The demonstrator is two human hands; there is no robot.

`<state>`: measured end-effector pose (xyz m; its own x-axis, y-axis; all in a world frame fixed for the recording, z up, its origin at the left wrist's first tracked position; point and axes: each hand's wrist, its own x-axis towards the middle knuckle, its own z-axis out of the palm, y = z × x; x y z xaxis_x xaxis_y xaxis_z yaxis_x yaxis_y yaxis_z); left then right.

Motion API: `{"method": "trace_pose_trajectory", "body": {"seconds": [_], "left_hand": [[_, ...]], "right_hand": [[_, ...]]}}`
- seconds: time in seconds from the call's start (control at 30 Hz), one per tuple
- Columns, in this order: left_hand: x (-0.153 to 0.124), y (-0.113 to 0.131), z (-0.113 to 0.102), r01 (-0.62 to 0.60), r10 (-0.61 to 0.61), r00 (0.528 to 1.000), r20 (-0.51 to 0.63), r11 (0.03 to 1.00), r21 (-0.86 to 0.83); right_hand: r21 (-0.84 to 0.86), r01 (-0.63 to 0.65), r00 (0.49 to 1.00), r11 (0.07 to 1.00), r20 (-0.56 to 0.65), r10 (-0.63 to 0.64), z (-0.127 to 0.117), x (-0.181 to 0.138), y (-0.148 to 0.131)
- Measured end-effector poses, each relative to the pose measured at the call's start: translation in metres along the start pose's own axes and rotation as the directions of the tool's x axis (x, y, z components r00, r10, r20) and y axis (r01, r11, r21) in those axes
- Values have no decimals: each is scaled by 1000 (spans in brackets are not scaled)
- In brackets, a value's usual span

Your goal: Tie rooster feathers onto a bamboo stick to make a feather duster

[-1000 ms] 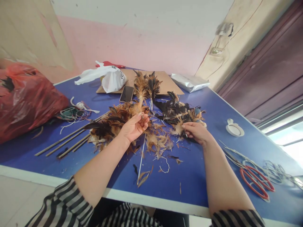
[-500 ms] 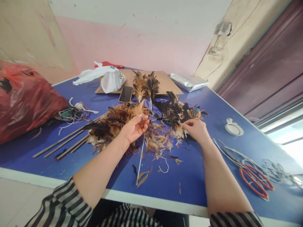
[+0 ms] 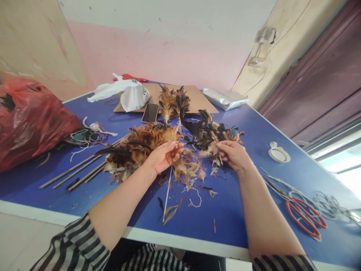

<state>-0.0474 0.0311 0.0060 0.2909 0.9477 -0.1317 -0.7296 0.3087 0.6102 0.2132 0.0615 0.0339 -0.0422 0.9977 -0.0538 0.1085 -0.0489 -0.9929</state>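
Observation:
In the middle of the head view my left hand (image 3: 165,156) is closed in a pinch, palm up, on a pale orange feather (image 3: 172,133) that points upward. My right hand (image 3: 233,155), to its right, pinches a light brown feather (image 3: 212,149) beside a pile of black and brown feathers (image 3: 197,131). Under and left of my left hand lies a heap of brown feather dusters (image 3: 121,165) with thin wooden sticks (image 3: 70,171). Loose fluffy feathers (image 3: 187,171) lie between my hands.
At the left is a red plastic bag (image 3: 36,124); tangled string (image 3: 87,139) lies beside it. A phone (image 3: 150,113), white bag (image 3: 134,97) and cardboard (image 3: 197,98) lie at the back. Red-handled scissors (image 3: 306,216) and a tape roll (image 3: 279,154) are on the right.
My right hand has drawn slightly left with the light brown feather. My left hand has shifted a little right and down, still pinching its feather.

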Motion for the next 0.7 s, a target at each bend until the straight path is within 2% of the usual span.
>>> {"method": "trace_pose_trajectory", "body": {"seconds": [0.1,0.23,0.43,0.6,0.7], "left_hand": [[-2,-5,4,22,-25,998,49,997,73],[-5,-12,10,55,-66,994,85,991,123],[-4,-19,11,103,-109,994,32,984,142],[-6,-19,12,192,-202,978,48,967,167],[-6,-20,11,206,-219,974,59,963,174]], "right_hand": [[42,18,1000,999,0,-18,13,-3,-1],[-41,73,997,997,-13,-73,37,-13,-4],[-121,143,990,982,20,-141,70,-25,-4],[-140,165,986,976,19,-164,86,-28,0],[-101,148,988,984,46,-144,89,-30,0]]}}
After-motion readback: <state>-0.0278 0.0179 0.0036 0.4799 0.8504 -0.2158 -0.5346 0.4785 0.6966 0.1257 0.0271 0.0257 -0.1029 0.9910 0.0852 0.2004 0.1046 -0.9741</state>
